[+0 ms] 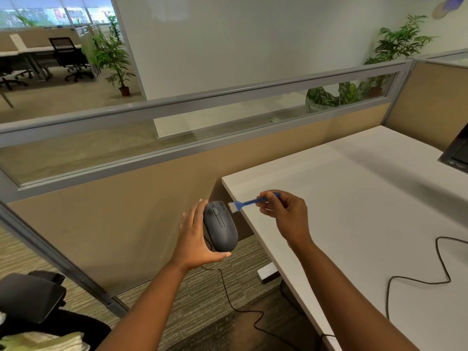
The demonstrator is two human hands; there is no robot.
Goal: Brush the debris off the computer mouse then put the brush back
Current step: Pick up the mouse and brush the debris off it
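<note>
My left hand (195,239) holds a dark grey wired computer mouse (220,225) in the air, left of the desk's corner and above the carpet, buttons facing up. Its black cable (228,297) hangs down from it and runs back toward the desk. My right hand (287,214) pinches the handle of a small blue brush (249,201). The brush's white bristles (231,206) sit right beside the mouse's front right edge, close to touching it.
A white desk (354,198) fills the right side, with a looping black cable (417,279) on it and a monitor corner (455,153) at far right. Tan cubicle partitions (126,198) stand behind. A black chair armrest (30,295) is at lower left.
</note>
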